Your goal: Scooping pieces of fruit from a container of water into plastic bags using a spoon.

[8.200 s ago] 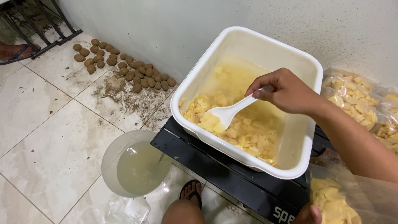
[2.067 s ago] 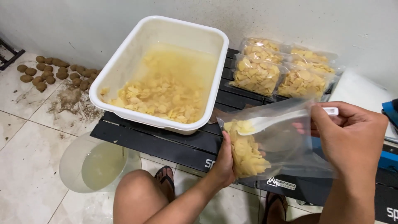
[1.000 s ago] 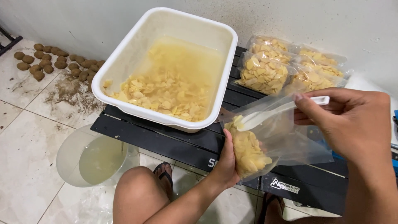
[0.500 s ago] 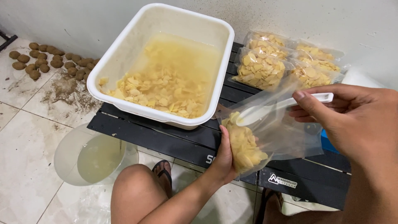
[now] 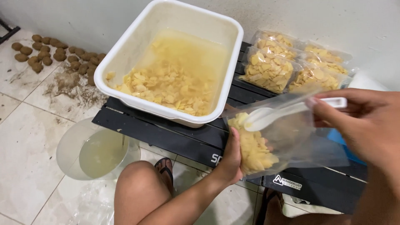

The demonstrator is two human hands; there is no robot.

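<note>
My left hand grips a clear plastic bag partly filled with pale yellow slices, held above the front edge of a low black table. My right hand holds a white plastic spoon by its handle, with the spoon's bowl inside the bag's mouth. A white rectangular tub stands tilted on the table, left of the bag. It holds yellowish liquid and a heap of the same slices at its near end.
Several filled clear bags of slices lie at the table's back right against the wall. A clear bowl of cloudy liquid stands on the tiled floor by my left knee. Brown round lumps and dirt lie on the floor at left.
The view has shifted slightly. The spoon has gone a little deeper into the bag. The bag stays gripped in my left hand, a bit lower than before.
</note>
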